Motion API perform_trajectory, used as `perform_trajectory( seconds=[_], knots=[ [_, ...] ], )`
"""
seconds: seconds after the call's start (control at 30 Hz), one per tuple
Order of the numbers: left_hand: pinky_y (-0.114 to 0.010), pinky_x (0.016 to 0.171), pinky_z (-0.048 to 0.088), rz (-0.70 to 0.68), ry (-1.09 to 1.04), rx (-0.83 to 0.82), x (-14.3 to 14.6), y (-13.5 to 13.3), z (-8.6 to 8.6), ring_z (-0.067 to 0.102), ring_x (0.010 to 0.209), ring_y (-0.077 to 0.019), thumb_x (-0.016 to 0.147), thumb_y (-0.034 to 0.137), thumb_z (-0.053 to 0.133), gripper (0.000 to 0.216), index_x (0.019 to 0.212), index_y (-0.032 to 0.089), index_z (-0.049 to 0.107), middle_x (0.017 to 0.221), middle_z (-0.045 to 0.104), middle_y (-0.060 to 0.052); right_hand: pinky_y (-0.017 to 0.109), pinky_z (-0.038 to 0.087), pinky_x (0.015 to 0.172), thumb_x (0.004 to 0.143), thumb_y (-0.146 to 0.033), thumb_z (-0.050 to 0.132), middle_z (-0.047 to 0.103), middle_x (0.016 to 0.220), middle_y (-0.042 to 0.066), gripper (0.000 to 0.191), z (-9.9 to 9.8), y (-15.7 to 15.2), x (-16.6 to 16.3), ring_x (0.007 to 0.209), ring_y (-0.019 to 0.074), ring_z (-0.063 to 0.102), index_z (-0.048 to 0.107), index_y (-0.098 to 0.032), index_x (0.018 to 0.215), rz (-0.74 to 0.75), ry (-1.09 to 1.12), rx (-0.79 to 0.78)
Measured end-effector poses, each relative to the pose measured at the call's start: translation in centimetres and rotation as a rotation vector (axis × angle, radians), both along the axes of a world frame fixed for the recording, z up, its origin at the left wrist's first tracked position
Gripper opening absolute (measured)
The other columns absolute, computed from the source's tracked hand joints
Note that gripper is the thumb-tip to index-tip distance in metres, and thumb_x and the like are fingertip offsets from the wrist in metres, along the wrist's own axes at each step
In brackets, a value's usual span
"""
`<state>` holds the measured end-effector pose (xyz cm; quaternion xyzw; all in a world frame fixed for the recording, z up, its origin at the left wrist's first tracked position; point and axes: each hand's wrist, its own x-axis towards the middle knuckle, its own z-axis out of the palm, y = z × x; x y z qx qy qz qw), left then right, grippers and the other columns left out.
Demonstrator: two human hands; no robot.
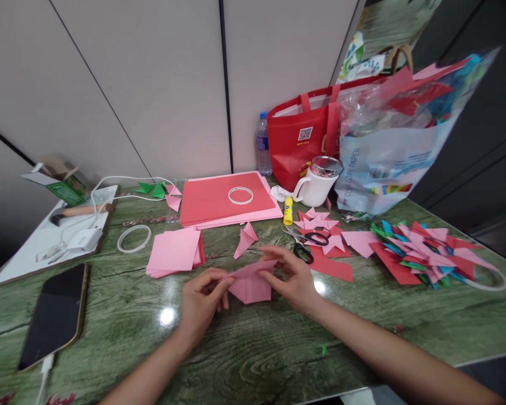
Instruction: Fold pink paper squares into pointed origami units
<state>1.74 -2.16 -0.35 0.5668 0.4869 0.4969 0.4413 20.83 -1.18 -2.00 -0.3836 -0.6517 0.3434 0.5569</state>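
- Paper (252,289), pink and creased, is sitting in the head view between both hands, just above the near middle of the tabletop (244,360).
- The left hand (206,295) is pinching the paper's left corner between thumb and fingers.
- The right hand (290,277) is pinching its upper right edge, thumb on the near side, fingers curving behind.
- Just beyond the hands, a folded piece (247,241), also pink, is lying on the tabletop.
- Left of that, a stack (172,250) of pink squares is resting with red showing at its right edge.
- Behind, red sheets (211,199) are lying over pink ones, with a white ring (241,203) resting on top.
- To the right, scissors (302,239) are lying near pink stars (316,221), and a glue stick (288,211) is standing before a mug (318,188).
- Farther right, a pile (425,250) of coloured folded paper is spreading over the tabletop.
- At the back, a bottle (263,146) is standing beside a red bag (293,135), and a paper pack (379,163) is leaning at the right.
- At the left, a phone (55,315) is lying face up, below a white board (25,253) that is carrying a hammer (86,210) and a charger (83,240).
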Motion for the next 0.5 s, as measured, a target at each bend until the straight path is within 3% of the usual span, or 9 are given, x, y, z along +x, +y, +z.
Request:
perform_trajectory(
  seconds=[0.07, 0.17, 0.33, 0.5],
  knots=[
    [-0.023, 0.048, 0.053, -0.007, 0.061, 0.177, -0.2, 0.0, -0.1, 0.065, 0.054, -0.0139, 0.074, 0.023, 0.064, 0.009, 0.072, 0.016, 0.069, 0.075, 0.07, -0.004, 0.032, 0.051, 0.075, 0.078, -0.011, 0.058, 0.065, 0.084, 0.004, 0.029, 0.5, -0.1, 0.1, 0.081, 0.0165, 0.062, 0.056, -0.022, 0.105, -0.027, -0.04, 0.182],
    [-0.031, 0.079, 0.055, -0.014, 0.235, 0.404, -0.8, 0.1, -0.6, 0.068, 0.086, -0.0187, 0.076, 0.016, 0.061, 0.012, 0.079, 0.02, 0.072, 0.095, 0.072, -0.006, 0.037, 0.05, 0.08, 0.077, -0.004, 0.056, 0.065, 0.085, 0.005, 0.029, 0.9, 0.2, 0.4, 0.086, 0.018, 0.061, 0.059, -0.021, 0.1, -0.018, -0.135, 0.422],
    [-0.03, 0.078, 0.056, -0.015, 0.395, 0.532, -1.7, 0.6, -1.7, 0.068, 0.085, -0.018, 0.079, 0.013, 0.058, 0.016, 0.087, 0.019, 0.07, 0.099, 0.07, -0.006, 0.044, 0.045, 0.087, 0.077, -0.006, 0.057, 0.067, 0.091, 0.007, 0.03, 0.4, 0.9, 0.7, 0.094, 0.02, 0.058, 0.059, -0.019, 0.104, 0.026, -0.429, 0.615],
    [-0.029, 0.076, 0.057, -0.057, 0.496, 0.646, -1.7, 0.7, -2.1, 0.069, 0.084, -0.0172, 0.082, 0.014, 0.056, 0.015, 0.089, 0.018, 0.069, 0.1, 0.07, -0.008, 0.037, 0.048, 0.081, 0.081, -0.014, 0.057, 0.067, 0.09, 0.005, 0.018, 0.2, 0.8, 0.7, 0.091, 0.0178, 0.059, 0.061, -0.02, 0.097, 0.058, -0.514, 0.692]
  ],
)
